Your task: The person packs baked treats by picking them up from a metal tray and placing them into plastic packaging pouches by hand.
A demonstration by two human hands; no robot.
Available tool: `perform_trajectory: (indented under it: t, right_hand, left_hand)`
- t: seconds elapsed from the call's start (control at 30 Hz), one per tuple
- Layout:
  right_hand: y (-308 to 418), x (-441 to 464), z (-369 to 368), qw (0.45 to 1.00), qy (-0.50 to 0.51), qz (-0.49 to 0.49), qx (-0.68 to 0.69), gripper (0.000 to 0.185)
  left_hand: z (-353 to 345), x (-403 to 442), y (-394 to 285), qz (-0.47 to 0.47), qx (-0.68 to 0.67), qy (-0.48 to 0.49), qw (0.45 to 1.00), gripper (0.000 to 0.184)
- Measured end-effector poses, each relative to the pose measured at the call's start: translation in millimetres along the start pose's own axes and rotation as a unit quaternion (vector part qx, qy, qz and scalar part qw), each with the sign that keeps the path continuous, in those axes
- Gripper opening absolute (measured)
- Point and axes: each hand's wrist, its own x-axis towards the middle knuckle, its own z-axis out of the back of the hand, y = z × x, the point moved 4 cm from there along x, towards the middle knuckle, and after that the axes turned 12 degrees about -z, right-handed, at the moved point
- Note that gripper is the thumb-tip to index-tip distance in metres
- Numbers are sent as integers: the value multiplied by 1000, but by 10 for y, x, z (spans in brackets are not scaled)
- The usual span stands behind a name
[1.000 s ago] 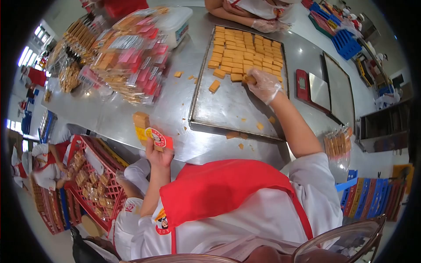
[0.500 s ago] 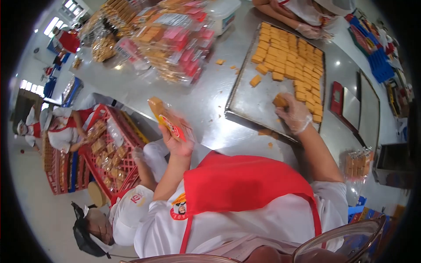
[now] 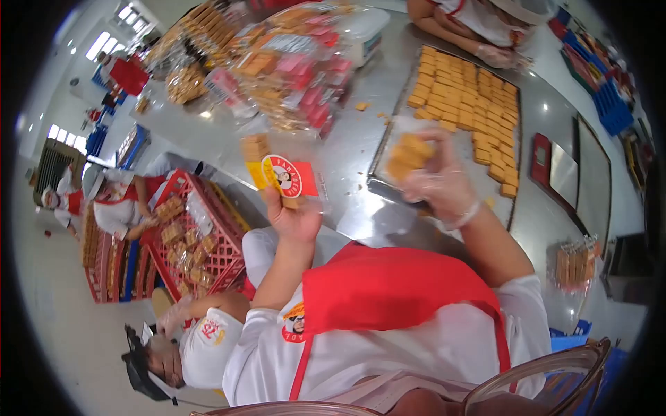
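Observation:
My left hand (image 3: 295,220) is closed around the lower part of a clear bag (image 3: 312,182). The bag bears a red, round "Panaderia" label and has tan biscuits inside. My right hand (image 3: 447,182), in a clear plastic glove, grips several golden biscuits (image 3: 409,156) stacked together, slightly blurred. It is raised over the near left part of a metal tray (image 3: 483,186), to the right of the bag and apart from it. Rows of rectangular biscuits (image 3: 461,97) cover the tray's far and right part.
Filled packs (image 3: 298,76) are heaped at the back left beside a plastic tub (image 3: 364,38). Crumbs dot the steel table (image 3: 347,149). A co-worker's gloved hand (image 3: 494,55) rests beyond the tray. Red crates (image 3: 201,229) with packs stand at left, near other workers.
My right hand has lifted biscuits off the tray and moved left towards the bag. My left hand has turned the bag so its label faces me.

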Motion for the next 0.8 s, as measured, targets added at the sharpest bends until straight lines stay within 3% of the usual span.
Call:
perform_trajectory:
  t: [0.1,0.2,0.33,0.4,0.5,0.6,0.8]
  right_hand:
    - [15,48,-342,990,106,58,-74,50]
    - [-113,103,-509,983,162,-34,-76,48]
    - [-138,179,-479,987,125,-39,-91,47]
    - [-108,207,-416,989,99,-56,-97,48]
    - [-65,218,-374,995,69,-66,-1,47]
    - [-108,216,-386,994,64,67,56,45]
    - [-167,280,-522,977,52,200,58,43]
  left_hand:
    - [-100,-41,79,8,11,28,1000,53]
    - [-181,-48,108,-14,18,-3,1000,51]
    - [-25,-37,74,14,-18,4,1000,50]
    - [36,-76,114,23,34,5,999,48]
    - [-3,-120,241,25,74,10,997,52]
    - [-125,-152,306,-13,99,15,995,62]
    - [-255,-114,300,-11,106,40,993,59]
